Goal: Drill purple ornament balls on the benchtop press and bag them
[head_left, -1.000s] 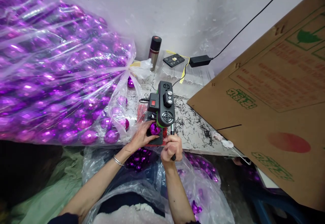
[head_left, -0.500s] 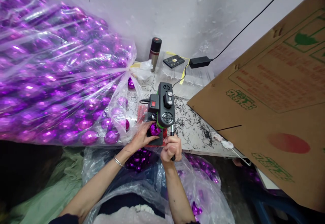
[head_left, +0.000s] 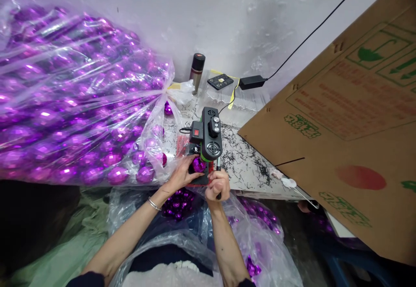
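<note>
A small black bench drill press (head_left: pixel 212 133) with a red switch stands at the table's front edge. Under its head sits a shiny purple bauble (head_left: pixel 199 164). My left hand (head_left: pixel 182 172) grips this bauble from the left, thumb in front and fingers behind. My right hand (head_left: pixel 217 184) is closed around the machine's lever (head_left: pixel 219 164), just right of the bauble. The drill tip is hidden beneath the head. Below the table edge, more purple baubles (head_left: pixel 178 203) lie in an opened clear plastic bag on my lap.
A big tied clear bag of purple baubles (head_left: pixel 74 105) fills the left. Behind the machine are a dark flask (head_left: pixel 196 72), a phone (head_left: pixel 220 81) and a power adapter (head_left: pixel 252 82). A cardboard box (head_left: pixel 341 126) leans in at right. Dark shavings (head_left: pixel 250 161) litter the table (head_left: pixel 240 185).
My right hand and the lever have shifted very slightly up and left. The left hand keeps its hold on the bauble. The whole view has moved a little.
</note>
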`<state>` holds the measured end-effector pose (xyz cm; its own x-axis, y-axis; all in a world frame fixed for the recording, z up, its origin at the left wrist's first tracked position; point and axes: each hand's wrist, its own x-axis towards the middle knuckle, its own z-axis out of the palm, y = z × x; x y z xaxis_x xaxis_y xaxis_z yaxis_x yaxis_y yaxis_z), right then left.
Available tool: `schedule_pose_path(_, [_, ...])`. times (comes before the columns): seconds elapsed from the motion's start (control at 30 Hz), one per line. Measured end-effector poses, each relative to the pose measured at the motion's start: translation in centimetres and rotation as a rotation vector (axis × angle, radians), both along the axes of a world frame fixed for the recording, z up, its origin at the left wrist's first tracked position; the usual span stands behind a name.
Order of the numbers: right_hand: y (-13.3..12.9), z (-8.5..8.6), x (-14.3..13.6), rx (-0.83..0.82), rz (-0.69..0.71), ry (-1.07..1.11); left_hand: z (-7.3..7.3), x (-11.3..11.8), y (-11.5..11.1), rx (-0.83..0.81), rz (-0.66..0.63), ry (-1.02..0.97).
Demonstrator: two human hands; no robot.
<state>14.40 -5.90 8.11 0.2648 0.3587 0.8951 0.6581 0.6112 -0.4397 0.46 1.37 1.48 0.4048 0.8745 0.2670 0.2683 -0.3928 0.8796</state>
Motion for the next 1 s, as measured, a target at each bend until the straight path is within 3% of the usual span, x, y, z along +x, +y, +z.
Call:
schedule_pose_path(0.13, [-0.2, 4.0, -0.2, -0.065, -0.007, 0.130, -0.6, 0.0, -0.1, 0.042, 0.005, 0.013])
schedule_pose_path(0.23, [-0.5, 6.2, -0.1, -0.126, -0.018, 0.139, -1.1, -1.0, -2.3, 0.148, 0.010, 0.047])
schedule_pose_path(0.37, [-1.1, 5.6, 0.1, -0.142, 0.004, 0.062, -0.7, -3.6, -7.6, 0.326, 0.000, 0.164])
schedule_pose_path(0.47, [-1.4, 4.0, 0.1, -0.142, 0.002, 0.044, 1.7, -5.0, -8.9, 0.397, -0.009, 0.190])
schedule_pose_path(0.53, [-1.4, 3.5, 0.0, -0.132, -0.009, 0.054, 4.2, -5.2, -6.3, 0.435, 0.043, 0.163])
schedule_pose_path(0.6, [-1.3, 3.4, -0.1, -0.123, -0.012, 0.058, 6.9, -4.7, -0.9, 0.414, 0.172, 0.195])
schedule_pose_path(0.7, [-1.4, 3.7, -0.1, -0.126, -0.008, 0.048, 10.2, -3.5, 9.5, 0.124, 0.395, 0.456])
schedule_pose_path(0.73, [-1.4, 3.8, -0.1, -0.129, -0.007, 0.043, 10.9, -3.1, 12.6, -0.008, 0.454, 0.565])
schedule_pose_path(0.8, [-1.6, 3.9, -0.1, -0.137, -0.006, 0.033, 11.7, -2.6, 17.4, -0.090, 0.510, 0.614])
schedule_pose_path(0.87, [-1.7, 3.7, -0.2, -0.141, -0.007, 0.025, 11.6, -2.5, 19.9, -0.121, 0.525, 0.630])
schedule_pose_path(1.0, [-1.7, 3.3, -0.3, -0.144, -0.023, 0.011, 10.5, -2.8, 21.1, -0.136, 0.453, 0.698])
